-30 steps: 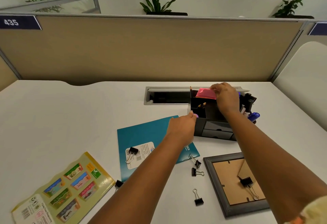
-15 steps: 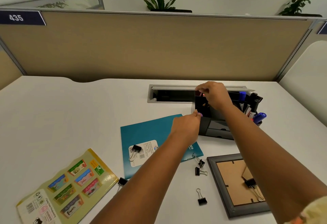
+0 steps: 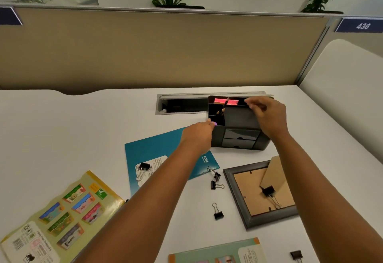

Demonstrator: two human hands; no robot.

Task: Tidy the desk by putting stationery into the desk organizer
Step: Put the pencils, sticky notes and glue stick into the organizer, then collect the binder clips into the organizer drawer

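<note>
The dark grey desk organizer (image 3: 238, 138) stands at the back of the white desk, with two small drawers in front. A pink sticky-note pad (image 3: 219, 101) sits in its back compartment beside a pencil. My right hand (image 3: 268, 116) hovers over the organizer's right side, fingers loosely curled near the back rim, nothing visible in them. My left hand (image 3: 198, 136) is at the organizer's front left corner and pinches a small purple object (image 3: 214, 123). Several black binder clips lie loose, such as the binder clip (image 3: 218, 214) in front and the binder clip (image 3: 143, 167) on the notebook.
A teal notebook (image 3: 161, 152) lies under my left forearm. A grey picture frame (image 3: 238, 198) lies face down at the right with a clip on it. A yellow sticker sheet (image 3: 60, 215) is at front left, another booklet (image 3: 217, 251) at the front edge. A cable slot (image 3: 182, 106) opens behind.
The pink pad left my right hand and now sits in the organizer's back compartment. My right hand shifted to the right. My left hand stayed at the front corner.
</note>
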